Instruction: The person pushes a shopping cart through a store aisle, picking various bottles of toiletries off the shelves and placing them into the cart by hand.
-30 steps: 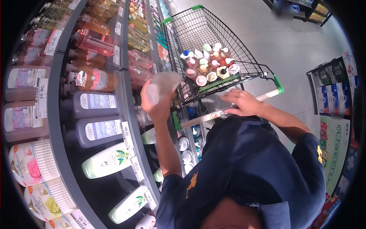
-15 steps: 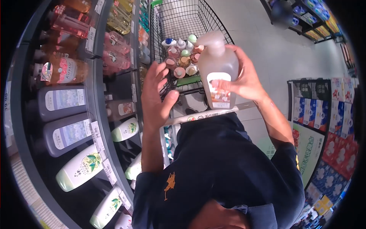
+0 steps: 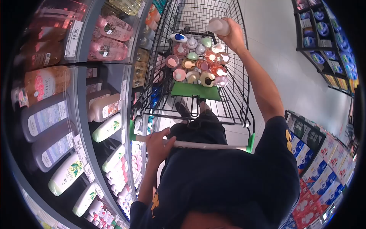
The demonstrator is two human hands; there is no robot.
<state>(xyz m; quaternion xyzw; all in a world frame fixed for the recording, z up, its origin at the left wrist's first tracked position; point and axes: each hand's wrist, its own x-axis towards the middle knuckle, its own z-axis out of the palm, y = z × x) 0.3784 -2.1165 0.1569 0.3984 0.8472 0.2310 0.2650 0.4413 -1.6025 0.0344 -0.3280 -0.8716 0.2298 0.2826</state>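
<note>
My right hand point(image 3: 233, 36) reaches forward over the right side of the shopping cart point(image 3: 198, 108) and is closed round a pump bottle point(image 3: 218, 26). The bottle's pale pump top faces me, and most of its body is hidden under the top and my fingers. Several pump bottles point(image 3: 192, 65) stand upright and close together in the cart basket, with pink, green, white and orange tops. My left hand point(image 3: 157, 147) is on the left part of the cart handle point(image 3: 213, 145), its fingers bent over the bar.
On my left, shelves hold purple-labelled bottles point(image 3: 45, 116), white-green bottles point(image 3: 68, 173) and pink bottles point(image 3: 110, 49). A green panel point(image 3: 195, 91) is at the cart's near end. Boxed packs point(image 3: 318, 177) are stacked at right, and a dark rack point(image 3: 316, 28) stands farther off.
My right hand has carried the pump bottle away from my chest, forward over the cart basket. My left hand, raised and open before, has come down onto the cart handle. The view has shifted.
</note>
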